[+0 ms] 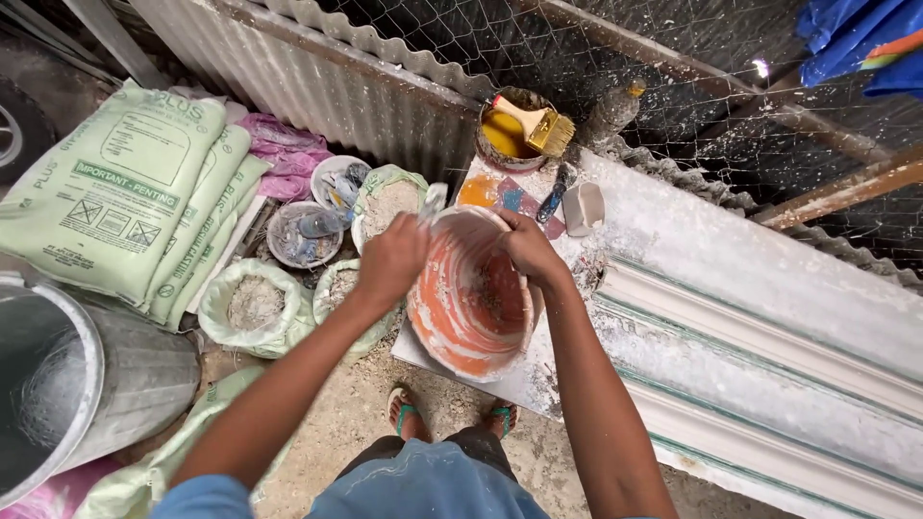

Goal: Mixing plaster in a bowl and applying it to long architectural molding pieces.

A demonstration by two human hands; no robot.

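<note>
An orange plastic basin [468, 327], smeared with white plaster, sits tilted on the near end of a white board [673, 240]. My right hand [527, 247] grips its far rim. My left hand [392, 259] is closed around a small metal scraper [433, 199] whose blade sticks up at the basin's left rim. Lumps of white plaster cling to the inside of the basin.
Stacked pale green sacks [125, 192] lie left, open bags of white powder [253, 303] beside them. A metal drum [67, 384] stands at lower left. A yellow-filled pot with a brush [524, 125] sits behind the basin. White moulded cornice strips [769, 365] run right. My sandalled feet [404, 411] are below.
</note>
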